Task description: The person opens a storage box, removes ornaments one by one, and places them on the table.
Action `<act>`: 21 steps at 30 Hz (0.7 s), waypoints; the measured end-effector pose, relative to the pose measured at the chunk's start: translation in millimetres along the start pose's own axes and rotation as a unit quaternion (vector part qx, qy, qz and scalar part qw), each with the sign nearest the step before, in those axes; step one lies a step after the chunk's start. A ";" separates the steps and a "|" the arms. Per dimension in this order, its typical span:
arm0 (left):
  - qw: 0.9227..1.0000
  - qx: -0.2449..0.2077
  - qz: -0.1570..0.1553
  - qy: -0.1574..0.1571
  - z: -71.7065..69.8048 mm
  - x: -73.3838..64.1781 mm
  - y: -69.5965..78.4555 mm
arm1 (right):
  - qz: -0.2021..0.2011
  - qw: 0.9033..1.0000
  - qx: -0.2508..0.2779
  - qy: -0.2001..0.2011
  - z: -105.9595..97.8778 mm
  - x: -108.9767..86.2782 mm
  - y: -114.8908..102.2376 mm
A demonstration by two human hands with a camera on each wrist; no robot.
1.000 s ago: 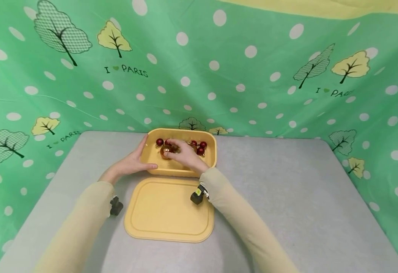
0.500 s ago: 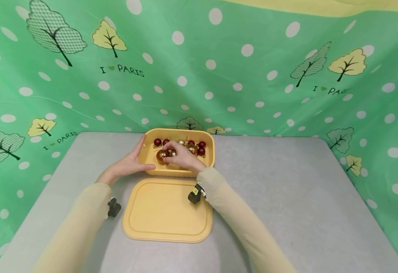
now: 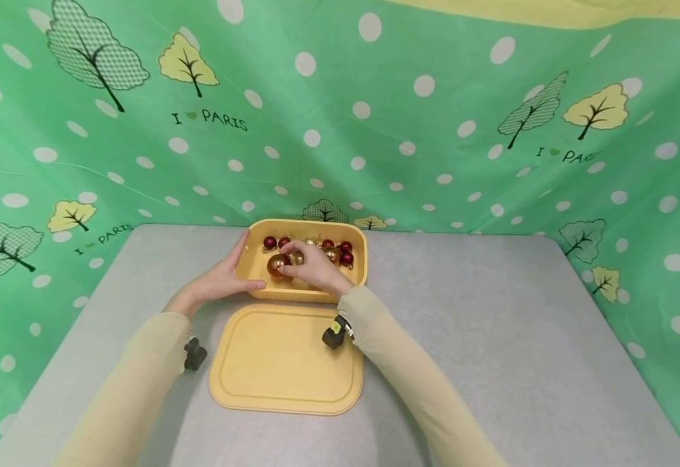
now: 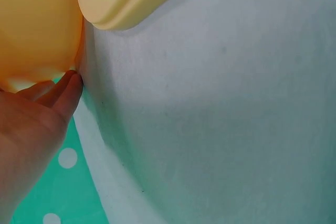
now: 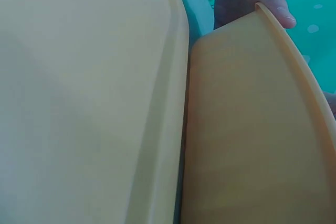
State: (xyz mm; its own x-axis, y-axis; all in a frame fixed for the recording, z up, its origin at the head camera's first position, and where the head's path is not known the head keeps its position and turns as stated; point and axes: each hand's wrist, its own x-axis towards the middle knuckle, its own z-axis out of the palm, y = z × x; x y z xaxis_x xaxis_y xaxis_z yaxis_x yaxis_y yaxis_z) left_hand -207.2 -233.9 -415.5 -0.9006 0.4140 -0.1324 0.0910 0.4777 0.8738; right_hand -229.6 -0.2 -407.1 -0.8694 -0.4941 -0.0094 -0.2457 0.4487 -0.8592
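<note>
A yellow plastic box (image 3: 304, 296) stands at the back of the table with several Christmas baubles inside. My left hand (image 3: 218, 280) grips its left end, thumb over the front rim and fingers along the outside wall. In the left wrist view, the fingers (image 4: 67, 95) touch that wall. My right hand (image 3: 318, 268) reaches into the box and holds a large shiny copper-gold bauble (image 3: 276, 265) between thumb and fingers. Beside the hand are another large gold bauble (image 3: 332, 254) and small dark red baubles (image 3: 347, 258). Some small gold baubles are partly hidden behind the hand.
The flat yellow lid (image 3: 286, 360) lies on the grey table (image 3: 491, 337) just in front of the box. A green dotted cloth (image 3: 410, 175) hangs close behind the box and at both sides. The right forearm crosses the lid's right corner.
The right hand and large copper-gold bauble have come slightly toward the front of the box, uncovering more baubles behind. The left hand keeps its grip; the whole view has shifted slightly.
</note>
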 end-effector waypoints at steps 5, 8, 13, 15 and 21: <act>1.000 0.001 0.000 -0.001 0.1 -0.2 0.6 | -0.020 0.999 0.029 0.002 -3.3 -3.4 -2.8; 1.000 0.005 0.000 -0.001 0.1 -0.8 0.8 | -0.031 0.998 0.050 0.007 -5.6 -6.6 -4.6; 1.000 0.008 -0.001 -0.001 -0.7 -1.3 0.3 | -0.046 0.996 0.073 0.016 -9.8 -13.0 -7.3; 1.000 0.009 -0.001 -0.001 -0.9 -1.1 0.1 | -0.050 0.995 0.083 0.020 -11.2 -15.4 -7.5; 1.000 0.010 -0.006 -0.001 0.3 -0.6 0.9 | -0.020 0.968 0.252 -0.007 -15.7 -24.8 -6.3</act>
State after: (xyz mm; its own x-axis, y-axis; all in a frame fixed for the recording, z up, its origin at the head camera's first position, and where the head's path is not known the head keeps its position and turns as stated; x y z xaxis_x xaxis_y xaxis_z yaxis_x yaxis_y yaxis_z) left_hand -206.5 -233.5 -414.8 -0.9010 0.4091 -0.1440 0.0885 0.4985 0.8624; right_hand -213.1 20.9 -393.5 -0.8572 -0.5144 0.0252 -0.0360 0.0110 -0.9993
